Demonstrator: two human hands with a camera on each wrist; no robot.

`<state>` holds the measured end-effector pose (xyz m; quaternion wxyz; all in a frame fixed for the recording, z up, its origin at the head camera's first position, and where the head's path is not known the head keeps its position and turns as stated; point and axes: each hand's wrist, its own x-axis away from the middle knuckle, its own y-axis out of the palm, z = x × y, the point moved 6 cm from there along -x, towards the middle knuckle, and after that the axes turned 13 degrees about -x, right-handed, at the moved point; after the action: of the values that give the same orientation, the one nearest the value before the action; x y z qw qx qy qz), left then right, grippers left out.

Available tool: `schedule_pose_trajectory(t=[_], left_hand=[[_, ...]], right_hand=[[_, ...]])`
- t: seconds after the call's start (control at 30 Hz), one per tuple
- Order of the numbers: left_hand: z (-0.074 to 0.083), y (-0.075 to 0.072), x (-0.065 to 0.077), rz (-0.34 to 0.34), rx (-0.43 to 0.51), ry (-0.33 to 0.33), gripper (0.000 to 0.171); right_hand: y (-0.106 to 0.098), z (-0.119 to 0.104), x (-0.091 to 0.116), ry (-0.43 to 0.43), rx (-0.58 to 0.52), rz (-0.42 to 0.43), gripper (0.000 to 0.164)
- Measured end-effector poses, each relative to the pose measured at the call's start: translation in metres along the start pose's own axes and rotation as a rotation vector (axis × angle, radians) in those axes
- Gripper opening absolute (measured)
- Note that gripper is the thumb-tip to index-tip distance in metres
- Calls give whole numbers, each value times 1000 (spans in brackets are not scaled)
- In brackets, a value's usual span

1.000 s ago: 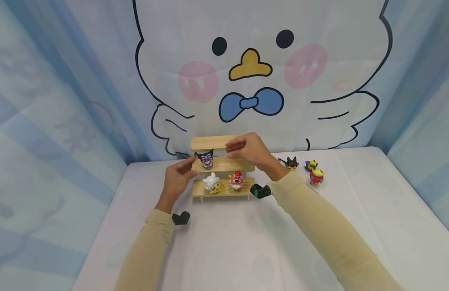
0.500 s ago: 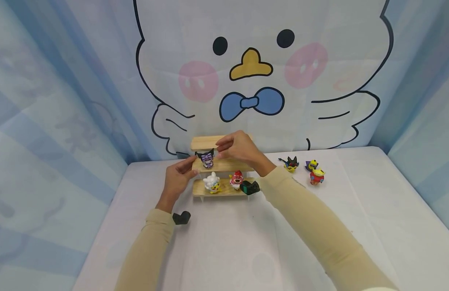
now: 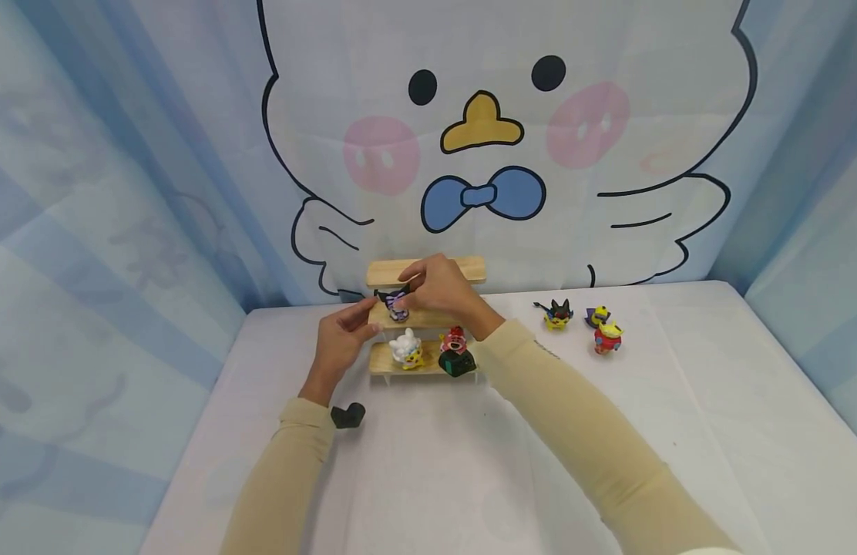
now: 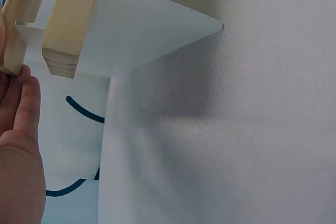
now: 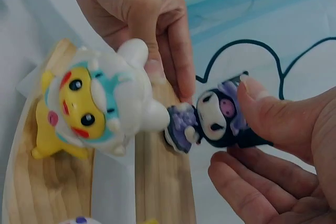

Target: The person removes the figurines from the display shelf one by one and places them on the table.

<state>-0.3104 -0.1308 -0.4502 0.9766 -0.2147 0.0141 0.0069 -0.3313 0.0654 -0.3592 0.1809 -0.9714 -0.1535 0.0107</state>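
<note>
A three-tier wooden display stand point(image 3: 428, 317) stands at the back of the table. My left hand point(image 3: 337, 347) grips the left end of its middle shelf point(image 5: 167, 177), thumb on top. On that shelf stands a black-and-purple eared character figurine point(image 5: 210, 116). My right hand point(image 3: 442, 291) pinches its head, with the thumb point(image 5: 262, 106) in front and the fingers behind. The lower shelf holds a white-hooded yellow figurine point(image 5: 89, 103) and a pink-and-red bear figurine point(image 3: 455, 339), partly covered by the right wrist camera. In the left wrist view, the left hand's fingers point(image 4: 26, 103) touch the shelf end.
Right of the stand on the white-covered table point(image 3: 428, 478) are a black-eared yellow figurine point(image 3: 558, 314), a yellow-and-purple figurine point(image 3: 598, 316) and a red-and-yellow figurine point(image 3: 607, 338). A printed curtain point(image 3: 484, 247) hangs right behind the stand.
My right hand has moved left across the middle shelf and taken hold of the black-and-purple figurine's head. The left hand has stayed at the shelf end.
</note>
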Motion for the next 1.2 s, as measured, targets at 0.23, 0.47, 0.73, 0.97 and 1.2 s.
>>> schedule_pose_trajectory(t=[0.23, 0.47, 0.73, 0.97, 1.2], left_hand=[[-1, 2, 1, -7, 25, 4, 50], [1, 3, 2, 5, 40, 40, 51], [2, 4, 1, 5, 36, 67, 51], [1, 3, 0, 1, 41, 52, 51], [2, 1, 1, 6, 29, 38, 50]], right_hand=[[13, -3, -1, -3, 59, 37, 41], [20, -6, 2, -44, 118, 40, 38], [18, -7, 5, -96, 153, 77, 31], [11, -7, 7, -122, 160, 117, 30], [4, -8, 8, -118, 126, 116, 30]])
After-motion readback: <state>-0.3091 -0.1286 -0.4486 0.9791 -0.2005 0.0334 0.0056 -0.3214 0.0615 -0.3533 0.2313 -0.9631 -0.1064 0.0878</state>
